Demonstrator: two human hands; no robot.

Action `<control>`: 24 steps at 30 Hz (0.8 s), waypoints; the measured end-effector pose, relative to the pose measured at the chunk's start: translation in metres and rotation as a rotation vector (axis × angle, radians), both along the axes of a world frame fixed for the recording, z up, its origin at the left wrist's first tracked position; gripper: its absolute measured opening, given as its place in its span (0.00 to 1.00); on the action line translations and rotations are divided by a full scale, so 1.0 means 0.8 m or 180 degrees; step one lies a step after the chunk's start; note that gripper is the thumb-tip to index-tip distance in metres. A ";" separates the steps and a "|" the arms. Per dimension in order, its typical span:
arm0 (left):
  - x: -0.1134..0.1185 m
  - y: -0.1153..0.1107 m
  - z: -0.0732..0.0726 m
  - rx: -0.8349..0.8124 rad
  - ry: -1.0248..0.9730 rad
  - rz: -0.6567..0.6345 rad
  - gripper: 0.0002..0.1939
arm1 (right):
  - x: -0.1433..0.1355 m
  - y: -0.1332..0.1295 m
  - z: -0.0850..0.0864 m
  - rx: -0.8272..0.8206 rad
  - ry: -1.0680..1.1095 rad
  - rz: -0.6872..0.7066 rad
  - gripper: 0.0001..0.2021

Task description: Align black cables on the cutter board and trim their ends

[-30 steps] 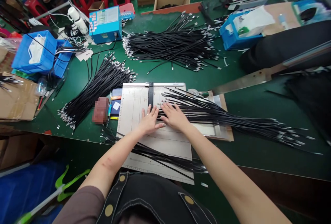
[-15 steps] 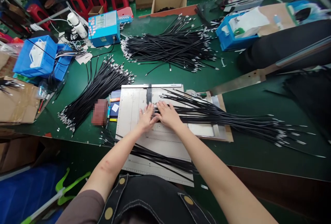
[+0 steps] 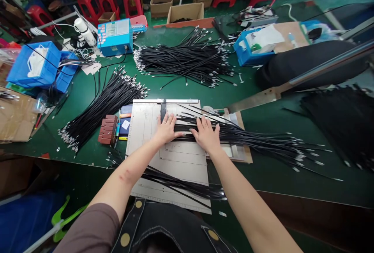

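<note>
A bundle of black cables [image 3: 257,140] with silvery ends lies across the white board of a paper cutter [image 3: 187,157]. My left hand [image 3: 167,129] rests at the bundle's left ends, fingers spread, beside the cutter's black stop [image 3: 163,108]. Further right, my right hand [image 3: 207,133] lies flat on top of the cables with its fingers apart. The cutter's long blade [image 3: 254,100] is raised to the right. A smaller bunch of black cables [image 3: 178,183] crosses the board's near part, beneath my left forearm.
Piles of black cables lie at the back [image 3: 184,62] and left [image 3: 102,107], with another dark pile [image 3: 339,120] at right. A brown slotted block [image 3: 108,130] sits left of the cutter. Behind stand a blue device [image 3: 115,36] and blue bins [image 3: 35,64].
My right hand has slid right along the cables, away from my left hand. My left hand stays near the cable ends. The whole view has shifted slightly.
</note>
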State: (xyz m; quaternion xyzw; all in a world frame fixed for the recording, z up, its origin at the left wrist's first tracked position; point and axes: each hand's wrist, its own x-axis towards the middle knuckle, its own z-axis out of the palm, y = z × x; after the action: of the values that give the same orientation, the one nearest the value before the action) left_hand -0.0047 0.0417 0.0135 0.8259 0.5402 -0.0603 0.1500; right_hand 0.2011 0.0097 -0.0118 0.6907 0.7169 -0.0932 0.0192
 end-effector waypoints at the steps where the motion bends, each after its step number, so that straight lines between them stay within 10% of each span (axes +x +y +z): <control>1: -0.004 -0.007 0.001 0.0035 0.0037 0.0069 0.43 | -0.001 0.000 -0.001 0.0048 0.0018 0.0013 0.32; 24: 0.000 -0.057 -0.002 0.0047 -0.0128 0.0377 0.50 | 0.001 -0.026 0.000 0.0689 0.0135 0.0280 0.29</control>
State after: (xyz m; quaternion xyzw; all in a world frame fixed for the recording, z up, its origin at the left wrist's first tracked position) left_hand -0.0045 -0.0035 0.0120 0.7945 0.5855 -0.0308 0.1581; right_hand 0.2019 -0.0113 -0.0119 0.6545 0.7526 -0.0289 -0.0665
